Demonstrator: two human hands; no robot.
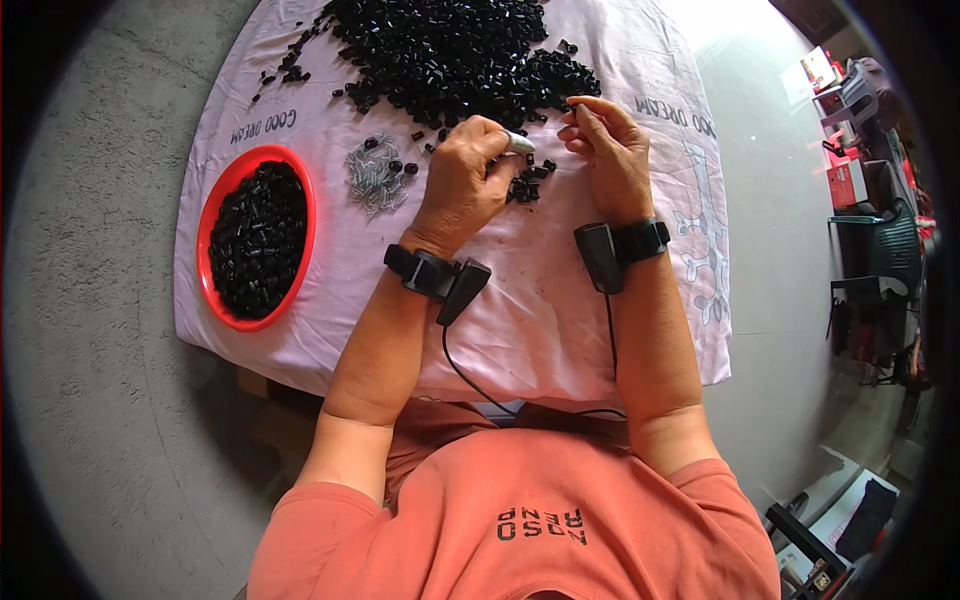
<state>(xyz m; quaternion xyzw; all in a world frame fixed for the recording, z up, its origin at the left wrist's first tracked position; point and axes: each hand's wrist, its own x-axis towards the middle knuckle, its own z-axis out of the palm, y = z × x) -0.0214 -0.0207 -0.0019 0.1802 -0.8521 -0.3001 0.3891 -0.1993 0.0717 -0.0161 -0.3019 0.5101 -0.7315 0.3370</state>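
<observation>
The left hand (468,170) is closed around a small silvery metal piece (520,143) whose tip pokes out past the fingers. The right hand (610,150) pinches one small black plastic part (574,104) at its fingertips, at the edge of the big heap of black plastic parts (450,50) (a round red bowl (215,215) holds more) on the pale pink cloth (530,320).

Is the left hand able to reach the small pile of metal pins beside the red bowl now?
Probably yes. The left hand is closed on a small pale piece just right of the metal pins, with only bare cloth between; its fingers are occupied.
</observation>
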